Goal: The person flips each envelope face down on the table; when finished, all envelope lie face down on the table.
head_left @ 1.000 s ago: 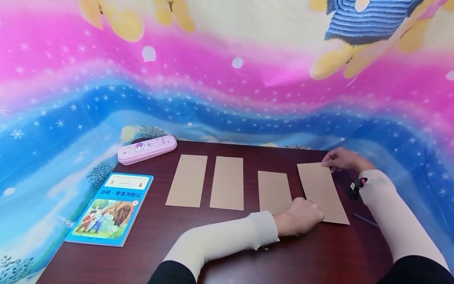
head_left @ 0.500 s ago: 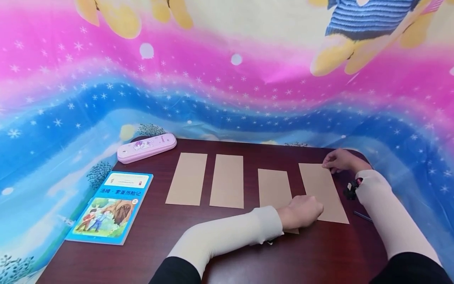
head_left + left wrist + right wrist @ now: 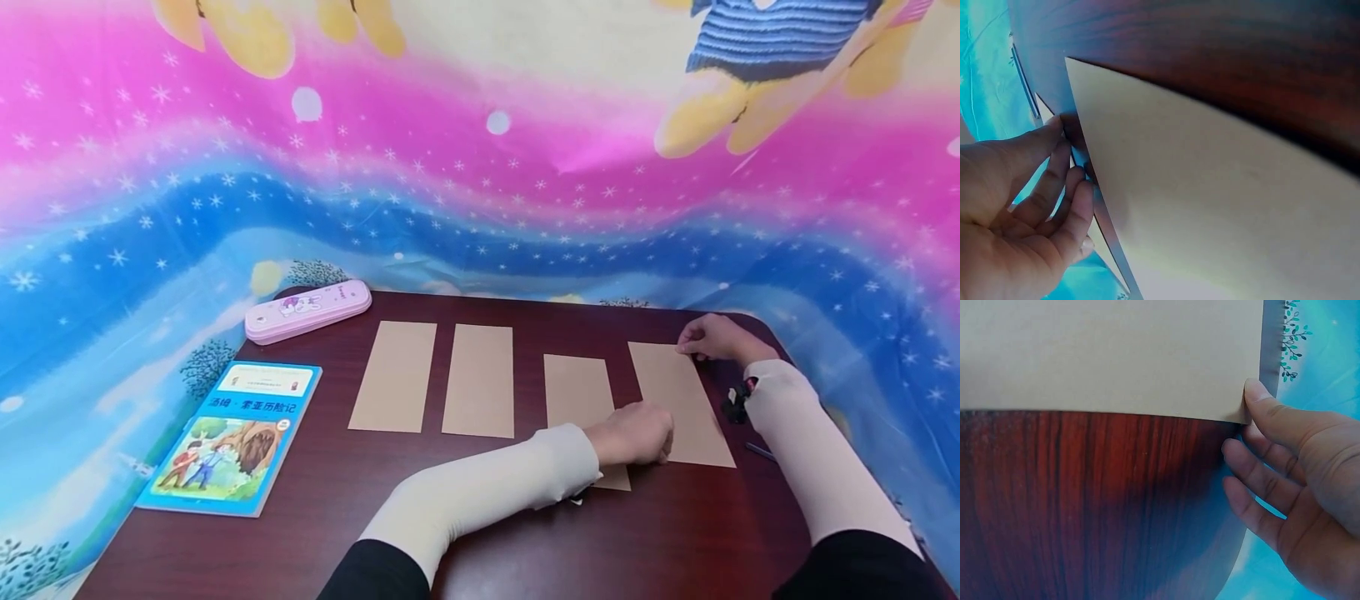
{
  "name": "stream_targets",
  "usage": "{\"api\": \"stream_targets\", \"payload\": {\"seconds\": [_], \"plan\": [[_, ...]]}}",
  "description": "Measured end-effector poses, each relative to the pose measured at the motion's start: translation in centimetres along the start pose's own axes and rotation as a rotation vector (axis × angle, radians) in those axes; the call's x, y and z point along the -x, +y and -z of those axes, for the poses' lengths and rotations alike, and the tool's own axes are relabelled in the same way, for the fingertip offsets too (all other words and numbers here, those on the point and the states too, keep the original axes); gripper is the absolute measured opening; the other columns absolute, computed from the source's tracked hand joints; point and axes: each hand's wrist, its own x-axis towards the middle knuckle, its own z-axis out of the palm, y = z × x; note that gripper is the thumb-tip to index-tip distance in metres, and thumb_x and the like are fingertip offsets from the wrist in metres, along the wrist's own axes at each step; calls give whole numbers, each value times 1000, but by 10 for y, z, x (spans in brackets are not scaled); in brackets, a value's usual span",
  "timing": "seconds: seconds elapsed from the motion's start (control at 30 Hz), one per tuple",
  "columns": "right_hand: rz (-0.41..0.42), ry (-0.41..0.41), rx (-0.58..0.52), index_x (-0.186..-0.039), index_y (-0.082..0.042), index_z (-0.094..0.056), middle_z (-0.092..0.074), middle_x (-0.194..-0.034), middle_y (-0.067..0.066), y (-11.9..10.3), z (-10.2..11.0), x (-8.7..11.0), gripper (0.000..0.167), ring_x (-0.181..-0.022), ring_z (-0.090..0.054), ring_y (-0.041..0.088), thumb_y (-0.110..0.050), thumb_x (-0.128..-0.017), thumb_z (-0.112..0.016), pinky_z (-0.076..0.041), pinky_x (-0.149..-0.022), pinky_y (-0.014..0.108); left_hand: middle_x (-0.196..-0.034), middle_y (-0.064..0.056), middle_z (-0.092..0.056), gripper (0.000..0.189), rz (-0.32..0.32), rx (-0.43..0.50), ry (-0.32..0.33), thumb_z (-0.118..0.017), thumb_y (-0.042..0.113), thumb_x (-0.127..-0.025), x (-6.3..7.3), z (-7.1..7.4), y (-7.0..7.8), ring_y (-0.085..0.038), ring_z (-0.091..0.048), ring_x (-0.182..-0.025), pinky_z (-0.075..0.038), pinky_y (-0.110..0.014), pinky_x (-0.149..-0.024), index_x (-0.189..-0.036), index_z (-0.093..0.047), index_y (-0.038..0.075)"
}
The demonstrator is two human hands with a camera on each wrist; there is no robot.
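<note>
The rightmost brown paper card lies on the dark wooden table between both hands. My right hand pinches its far right corner; in the right wrist view the thumb is on top of the card, with a finger beneath. At the near left corner, my left hand pinches the same card. The left wrist view shows that left hand beyond a shorter brown card, its fingertips gathered at the farther card's edge. The left hand and wrist partly cover the shorter card in the head view.
Two more brown cards lie side by side to the left. A blue book rests at the table's left edge, below a pink pencil case. A thin dark rod lies near my right forearm. A patterned cloth hangs behind.
The rightmost card has shifted slightly with both hands on it, first right, then back left. My left hand has moved a little away from me. The other cards, book and pencil case stay put.
</note>
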Motion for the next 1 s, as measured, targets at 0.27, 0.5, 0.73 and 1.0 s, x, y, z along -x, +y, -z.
{"api": "stream_targets", "payload": {"seconds": [0.27, 0.5, 0.73, 1.0], "plan": [[-10, 4, 13, -98, -4, -71, -70, -86, 10, -1, -4, 0, 13, -74, -64, 21, -16, -100, -66, -55, -70, 37, -69, 17, -59, 25, 7, 13, -17, -76, 22, -89, -1, -1, 3, 0, -52, -64, -44, -15, -59, -66, -67, 27], [-2, 8, 8, -102, -3, -71, -71, -90, 11, -3, -2, 2, 18, -77, -65, 23, -20, -100, -67, -55, -71, 39, -70, 19, -62, 22, -9, -10, -29, -77, 26, -89, -3, 3, 0, 1, -52, -65, -44, -14, -61, -69, -71, 27], [76, 108, 74, -110, -5, -73, -74, -102, 14, -9, 5, 4, 23, -83, -64, 20, -25, -102, -64, -51, -74, 41, -76, 23, -69, 14, -73, -33, -36, -79, 32, -89, -5, 12, -6, 5, -56, -71, -45, -12, -67, -75, -79, 29], [340, 321, 126, -100, -11, -77, -78, -96, 4, -65, 4, 14, 11, -75, -62, 10, -20, -99, -70, -50, -74, 34, -81, 22, -75, 10, -241, 150, 21, -75, 28, -93, 30, 41, -27, 12, -58, -71, -43, -6, -68, -88, -84, 26]]}}
